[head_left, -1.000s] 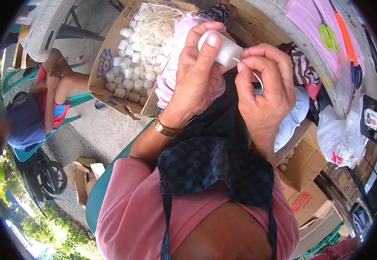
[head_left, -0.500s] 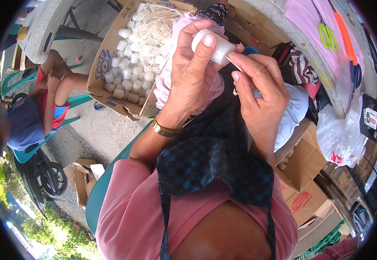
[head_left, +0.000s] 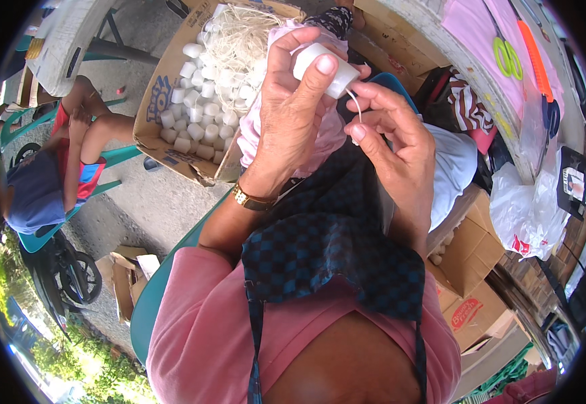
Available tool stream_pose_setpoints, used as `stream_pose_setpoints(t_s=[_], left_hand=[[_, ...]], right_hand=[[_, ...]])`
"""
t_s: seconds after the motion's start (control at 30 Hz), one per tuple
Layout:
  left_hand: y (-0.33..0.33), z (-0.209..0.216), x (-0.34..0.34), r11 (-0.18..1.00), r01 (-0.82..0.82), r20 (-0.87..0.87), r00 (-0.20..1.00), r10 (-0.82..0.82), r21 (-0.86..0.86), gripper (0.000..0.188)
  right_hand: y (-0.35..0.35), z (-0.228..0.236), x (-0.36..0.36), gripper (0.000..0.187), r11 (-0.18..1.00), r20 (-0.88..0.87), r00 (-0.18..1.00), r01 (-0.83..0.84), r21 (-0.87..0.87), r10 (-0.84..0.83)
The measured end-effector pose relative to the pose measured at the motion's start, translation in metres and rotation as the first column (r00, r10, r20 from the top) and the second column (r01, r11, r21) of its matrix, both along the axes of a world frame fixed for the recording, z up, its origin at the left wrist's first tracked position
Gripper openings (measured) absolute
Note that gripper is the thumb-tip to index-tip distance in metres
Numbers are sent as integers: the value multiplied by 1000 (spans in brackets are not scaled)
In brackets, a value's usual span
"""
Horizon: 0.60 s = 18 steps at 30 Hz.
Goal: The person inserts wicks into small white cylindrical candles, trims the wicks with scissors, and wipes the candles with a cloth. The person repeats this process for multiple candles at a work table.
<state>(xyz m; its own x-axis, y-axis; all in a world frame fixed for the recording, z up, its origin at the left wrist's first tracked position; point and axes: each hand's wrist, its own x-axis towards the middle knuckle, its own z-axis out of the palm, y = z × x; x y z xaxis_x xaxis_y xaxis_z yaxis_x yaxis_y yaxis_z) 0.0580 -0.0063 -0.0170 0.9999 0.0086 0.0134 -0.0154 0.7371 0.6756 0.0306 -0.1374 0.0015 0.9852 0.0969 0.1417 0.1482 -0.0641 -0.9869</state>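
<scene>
My left hand (head_left: pixel 286 114) is closed around a white candle (head_left: pixel 337 79), a short waxy cylinder tilted in the fingers. A pale wick (head_left: pixel 358 106) comes out of its lower right end and curves down. My right hand (head_left: pixel 401 145) pinches this wick between thumb and fingers, just below the candle. Behind my left hand, a pink cloth (head_left: pixel 255 128) covers my lap. Left of it stands a cardboard box (head_left: pixel 150 111) filled with many small white candle pieces (head_left: pixel 207 120) and a tangle of loose pale strings (head_left: pixel 242 47).
At right, a table edge (head_left: pixel 492 84) carries green-handled scissors (head_left: pixel 508 59), an orange strip (head_left: pixel 535 57) and a plastic bag (head_left: pixel 529 209). Another open carton (head_left: pixel 471 246) stands by my right elbow. A seated person (head_left: pixel 44 175) is at the left.
My right hand has drawn down and away from the candle, and more wick shows between them. The candle has tipped slightly in my left hand.
</scene>
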Motion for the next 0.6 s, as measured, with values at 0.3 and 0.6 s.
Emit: stream_pose_setpoints(t_s=[0.3,0.6], left_hand=[[-3,-3,-3,990,21,16,1000,-24,142,54],[-12,2,-5,957,-41,93,996,14,287,71]], right_hand=[[-6,-3,-5,14,995,-120,992,49,84,-39],[3,0,-2,5,986,-92,991,104,127,-93]])
